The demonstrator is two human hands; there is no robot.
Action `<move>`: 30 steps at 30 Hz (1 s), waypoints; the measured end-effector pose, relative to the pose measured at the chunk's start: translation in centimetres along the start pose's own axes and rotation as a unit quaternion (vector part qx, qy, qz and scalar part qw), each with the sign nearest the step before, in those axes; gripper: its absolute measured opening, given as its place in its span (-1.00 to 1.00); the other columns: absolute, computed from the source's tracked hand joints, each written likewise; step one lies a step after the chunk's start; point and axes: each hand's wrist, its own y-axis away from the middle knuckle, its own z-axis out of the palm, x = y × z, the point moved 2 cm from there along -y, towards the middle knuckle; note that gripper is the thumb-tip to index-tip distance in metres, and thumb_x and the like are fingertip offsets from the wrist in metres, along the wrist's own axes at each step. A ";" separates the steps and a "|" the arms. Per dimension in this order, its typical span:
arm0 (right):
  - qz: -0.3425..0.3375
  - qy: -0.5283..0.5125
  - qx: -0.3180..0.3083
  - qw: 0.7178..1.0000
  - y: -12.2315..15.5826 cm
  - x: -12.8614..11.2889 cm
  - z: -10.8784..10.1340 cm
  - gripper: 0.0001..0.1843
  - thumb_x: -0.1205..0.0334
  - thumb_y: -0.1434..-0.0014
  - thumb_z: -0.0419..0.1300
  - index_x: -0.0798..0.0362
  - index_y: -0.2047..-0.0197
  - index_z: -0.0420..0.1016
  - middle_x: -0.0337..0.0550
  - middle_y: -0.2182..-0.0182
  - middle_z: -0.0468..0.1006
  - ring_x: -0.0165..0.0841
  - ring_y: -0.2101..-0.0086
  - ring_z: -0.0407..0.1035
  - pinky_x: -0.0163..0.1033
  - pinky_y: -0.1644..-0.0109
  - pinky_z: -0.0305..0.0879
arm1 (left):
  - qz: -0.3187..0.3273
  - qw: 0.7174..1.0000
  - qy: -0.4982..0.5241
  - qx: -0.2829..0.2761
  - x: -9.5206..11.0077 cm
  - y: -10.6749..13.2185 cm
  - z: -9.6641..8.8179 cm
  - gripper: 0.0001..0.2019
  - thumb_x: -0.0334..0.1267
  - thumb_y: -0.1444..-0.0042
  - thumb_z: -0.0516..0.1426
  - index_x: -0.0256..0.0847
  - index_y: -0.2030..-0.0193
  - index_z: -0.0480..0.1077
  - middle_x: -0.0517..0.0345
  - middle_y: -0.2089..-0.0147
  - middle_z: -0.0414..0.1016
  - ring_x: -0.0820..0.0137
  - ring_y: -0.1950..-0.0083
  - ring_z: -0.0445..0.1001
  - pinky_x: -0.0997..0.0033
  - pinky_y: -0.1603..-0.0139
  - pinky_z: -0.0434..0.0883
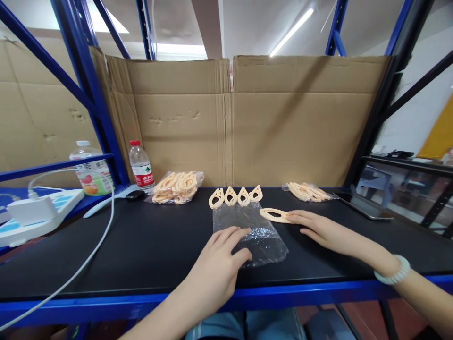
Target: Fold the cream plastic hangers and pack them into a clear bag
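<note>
My left hand (pixel 223 257) is over the clear plastic bag (pixel 271 243), fingers bent and thumb apart from the index finger. It seems to rest on the bag, which lies flat on the black tabletop. My right hand (pixel 323 229) has its fingers stretched out over the right end of a long cream-coloured pointed oval loop (pixel 265 213). Its thumb is apart, clear of the loop. Along the bag's far edge is a row of several cream teardrop-shaped loops (pixel 230 202), their pointed ends toward the back.
Filled bags of cream loops lie at the back left (pixel 173 191) and back right (pixel 307 192). A red-capped water bottle (pixel 143 172), a larger bottle (pixel 92 182), and a power strip with a charger (pixel 35 210) are on the left. Cardboard (pixel 297 127) walls the back.
</note>
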 end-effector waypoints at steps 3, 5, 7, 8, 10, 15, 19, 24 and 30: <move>0.019 -0.006 0.017 1.000 2.1 -2.0 0.2 -0.56 0.27 -0.31 -0.08 -0.05 -0.24 0.21 -0.09 -0.17 0.24 -0.27 -0.13 0.19 -0.07 -0.24 0.14 | -0.037 0.999 -0.009 0.031 -0.2 0.5 1.1 -0.65 -0.57 -0.09 -0.05 -0.14 0.12 0.41 0.05 -0.26 0.19 0.16 -0.27 0.13 0.02 -0.16 0.28; 0.029 -0.007 0.029 0.999 3.0 -2.9 0.2 -0.59 0.24 -0.32 -0.08 -0.02 -0.21 0.25 -0.05 -0.14 0.27 -0.26 -0.09 0.24 -0.09 -0.19 0.22 | -0.056 0.997 -0.023 0.045 -0.3 0.6 1.5 -0.68 -0.51 -0.14 -0.04 -0.13 0.08 0.41 0.04 -0.28 0.16 0.13 -0.29 0.11 -0.03 -0.18 0.27; 0.040 -0.007 0.038 0.998 3.4 -3.5 0.2 -0.62 0.21 -0.32 -0.07 -0.01 -0.17 0.30 -0.02 -0.10 0.29 -0.25 -0.05 0.28 -0.11 -0.15 0.28 | -0.068 0.996 -0.036 0.043 -0.4 0.7 1.7 -0.70 -0.44 -0.19 -0.03 -0.11 0.03 0.40 0.05 -0.31 0.11 0.11 -0.31 0.08 -0.07 -0.20 0.24; 0.045 -0.006 0.043 0.998 3.6 -3.5 0.2 -0.63 0.21 -0.32 -0.05 -0.01 -0.15 0.32 -0.01 -0.08 0.30 -0.24 -0.02 0.30 -0.11 -0.13 0.29 | -0.071 0.996 -0.041 0.036 -0.4 0.7 1.7 -0.69 -0.40 -0.20 -0.03 -0.09 -0.02 0.38 0.07 -0.33 0.08 0.11 -0.32 0.06 -0.08 -0.21 0.23; 0.053 -0.001 0.053 0.997 3.7 -3.3 0.2 -0.65 0.19 -0.31 -0.04 -0.01 -0.12 0.35 -0.01 -0.06 0.30 -0.24 0.00 0.32 -0.10 -0.11 0.31 | -0.070 0.996 -0.048 0.012 -0.5 0.8 1.7 -0.66 -0.34 -0.23 -0.03 -0.07 -0.13 0.29 0.09 -0.36 0.03 0.11 -0.34 0.04 -0.10 -0.22 0.22; 0.053 -0.009 0.061 0.997 3.8 -2.5 0.5 -0.62 0.14 -0.31 -0.02 -0.02 -0.16 0.30 -0.02 -0.09 0.27 -0.23 -0.04 0.28 -0.11 -0.15 0.27 | -0.069 0.997 -0.043 -0.011 -0.5 0.7 1.8 -0.53 -0.25 -0.26 -0.04 -0.07 -0.31 0.05 0.10 -0.38 0.01 0.15 -0.36 0.01 -0.07 -0.26 0.18; 0.042 -0.015 0.071 0.996 4.1 -3.4 0.5 -0.67 0.19 -0.33 -0.05 -0.01 -0.11 0.33 -0.03 -0.04 0.30 -0.27 0.00 0.31 -0.16 -0.11 0.30 | -0.072 0.997 -0.038 -0.012 -0.4 0.6 1.9 -0.59 -0.26 -0.25 -0.03 -0.07 -0.24 0.17 0.12 -0.37 0.04 0.14 -0.35 0.02 -0.05 -0.25 0.20; 0.003 0.020 0.090 0.996 4.7 -5.2 0.7 -0.68 0.30 -0.33 -0.08 0.02 -0.05 0.38 0.01 0.02 0.34 -0.27 0.08 0.35 -0.18 0.03 0.38 | -0.071 0.997 -0.035 -0.020 0.1 0.5 1.8 -0.66 -0.29 -0.26 -0.04 -0.09 -0.15 0.29 0.10 -0.35 0.07 0.12 -0.34 0.05 -0.01 -0.20 0.27; -0.018 0.098 0.111 0.989 5.5 -6.6 1.0 -0.63 0.35 -0.32 -0.08 0.03 -0.13 0.34 0.05 0.02 0.38 -0.21 0.09 0.36 -0.09 0.08 0.39 | -0.051 0.999 -0.018 -0.003 0.7 0.5 1.7 -0.67 -0.30 -0.25 -0.02 -0.10 -0.14 0.31 0.08 -0.30 0.18 0.13 -0.31 0.11 0.00 -0.20 0.28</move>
